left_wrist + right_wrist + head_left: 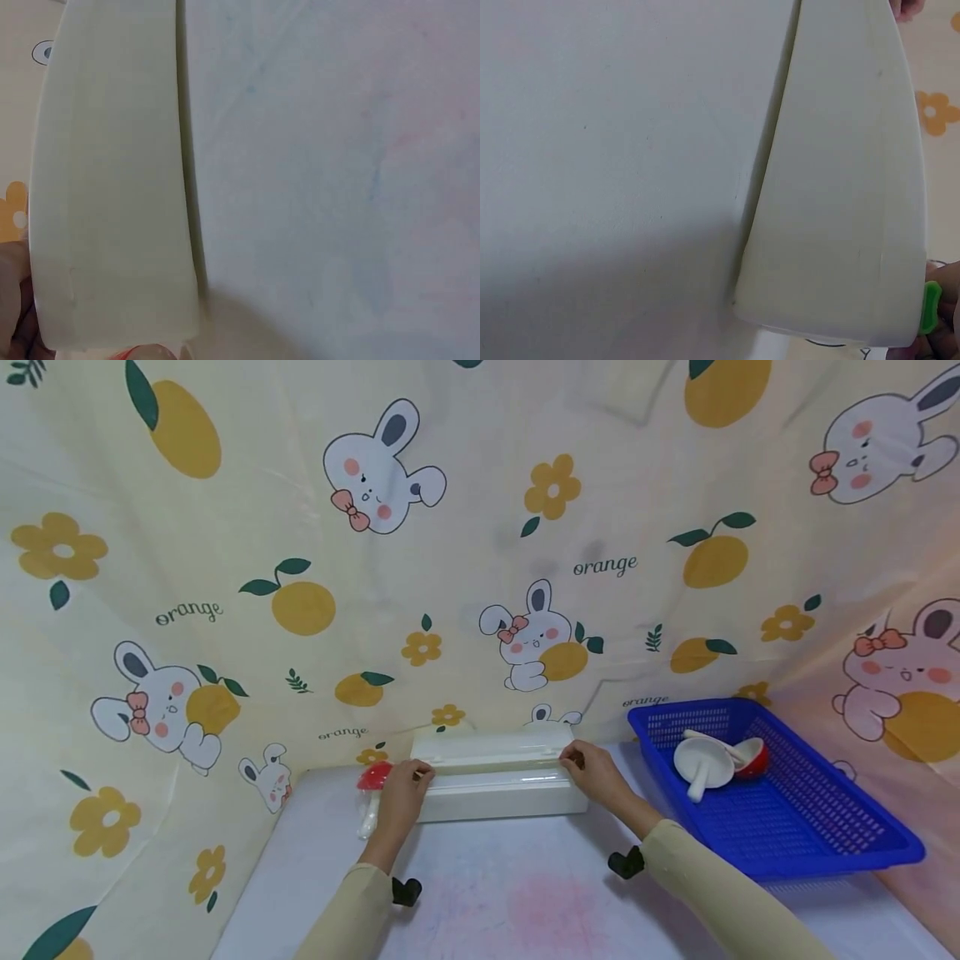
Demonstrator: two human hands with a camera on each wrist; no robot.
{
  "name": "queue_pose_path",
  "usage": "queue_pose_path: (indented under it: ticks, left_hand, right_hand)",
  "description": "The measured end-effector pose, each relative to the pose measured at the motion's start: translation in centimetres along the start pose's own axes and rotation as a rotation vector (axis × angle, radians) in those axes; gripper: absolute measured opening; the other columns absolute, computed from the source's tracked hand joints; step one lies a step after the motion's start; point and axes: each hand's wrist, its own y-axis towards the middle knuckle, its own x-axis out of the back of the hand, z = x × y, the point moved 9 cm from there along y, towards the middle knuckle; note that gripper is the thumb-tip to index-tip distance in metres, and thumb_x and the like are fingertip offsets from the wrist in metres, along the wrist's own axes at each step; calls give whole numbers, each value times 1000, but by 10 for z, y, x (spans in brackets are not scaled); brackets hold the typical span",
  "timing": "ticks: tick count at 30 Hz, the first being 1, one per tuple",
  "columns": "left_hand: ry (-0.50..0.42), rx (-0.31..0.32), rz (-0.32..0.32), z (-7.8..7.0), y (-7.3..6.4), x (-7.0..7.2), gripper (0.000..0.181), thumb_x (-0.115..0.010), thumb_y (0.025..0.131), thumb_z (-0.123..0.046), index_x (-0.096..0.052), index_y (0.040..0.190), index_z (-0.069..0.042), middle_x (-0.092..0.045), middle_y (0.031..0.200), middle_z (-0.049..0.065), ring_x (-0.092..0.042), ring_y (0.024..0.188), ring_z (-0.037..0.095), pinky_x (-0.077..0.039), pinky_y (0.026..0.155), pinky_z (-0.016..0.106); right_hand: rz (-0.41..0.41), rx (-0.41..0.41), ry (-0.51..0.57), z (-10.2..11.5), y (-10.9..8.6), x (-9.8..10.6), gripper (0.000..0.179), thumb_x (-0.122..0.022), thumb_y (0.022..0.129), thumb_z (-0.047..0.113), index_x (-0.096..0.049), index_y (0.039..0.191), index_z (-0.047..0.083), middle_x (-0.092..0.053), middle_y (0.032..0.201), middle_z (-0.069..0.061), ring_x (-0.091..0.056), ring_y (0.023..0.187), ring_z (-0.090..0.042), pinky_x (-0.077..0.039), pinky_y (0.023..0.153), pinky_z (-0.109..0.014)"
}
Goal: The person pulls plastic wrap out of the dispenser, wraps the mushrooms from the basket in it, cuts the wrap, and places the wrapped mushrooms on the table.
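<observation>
A long white cling film dispenser [502,804] lies across the table with its lid [487,746] raised at the back. Shiny clear cling film [498,777] spans its top. At the left end, my left hand [403,789] pinches the film's edge with curled fingers. My right hand [600,775] pinches the film at the other end, thumb against fingertips. A small green piece [930,307] shows beside the right fingers in the right wrist view. Both wrist views mostly show the dispenser's plain front wall [124,180], which hides part of the fingers.
Left of the dispenser stands a red-topped, white-handled object [372,778], partly behind the left hand. A blue plastic basket [795,865] on the right holds a white spoon-like piece [703,763] and a red-and-white ladle-like piece [752,758]. A patterned cloth [465,543] hangs behind the table.
</observation>
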Motion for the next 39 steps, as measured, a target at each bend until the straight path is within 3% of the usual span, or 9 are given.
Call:
queue_pose_path:
  ticks: [13, 19, 26, 39]
  left_hand:
    - [-132, 115, 7, 12, 3, -1, 8, -75, 103, -17, -77, 107, -11, -73, 99, 3, -61, 92, 22, -56, 84, 36]
    - [-158, 172, 9, 11, 4, 6, 12, -74, 104, -20, -76, 111, -11, -74, 100, 4, -63, 92, 22, -58, 86, 37]
    - [-194, 140, 0, 6, 8, 15, 12, -75, 103, -20, -77, 110, -10, -76, 101, 5, -67, 94, 23, -60, 86, 39]
    - [-207, 67, -69, -11, 14, 38, 10, -75, 103, -19, -77, 107, -10, -78, 102, 7, -71, 96, 26, -61, 87, 44]
  right_hand:
    - [-31, -41, 26, -4, 2, 3, 7, -71, 104, 9, -72, 103, 2, -72, 92, -9, -60, 79, -19, -49, 68, -28]
    - [-48, -56, 41, -6, 5, 4, 5, -71, 105, 9, -73, 104, 5, -74, 95, -8, -63, 83, -20, -52, 72, -29]
    - [-27, -100, 71, -6, 6, 6, 7, -71, 105, 12, -73, 108, 6, -72, 96, -7, -60, 83, -21, -51, 70, -29]
    - [-47, -42, 52, 17, 13, 27, 5, -72, 104, 11, -74, 107, 7, -74, 100, -9, -64, 88, -23, -53, 73, -28]
